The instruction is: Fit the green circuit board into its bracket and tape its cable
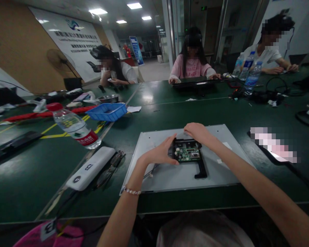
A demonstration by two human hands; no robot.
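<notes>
A flat grey panel (154,178) lies on the green table in front of me. On it is a black bracket (202,168) around a green circuit board (187,154). My left hand (163,151), with a beaded bracelet at the wrist, is at the bracket's left side, thumb and fingers apart, thumb near the board's lower left corner. My right hand (197,132) is bent over the bracket's top edge with its fingers pressed together; their tips and anything between them are hidden. Thin cables (151,171) lie left of the board.
Left of the panel are a white power bank (91,168), glasses (110,168), a water bottle (76,127) and a blue tray (108,112). A phone (273,145) with a cable lies right. Three people sit across the table (164,113), near more bottles (252,77).
</notes>
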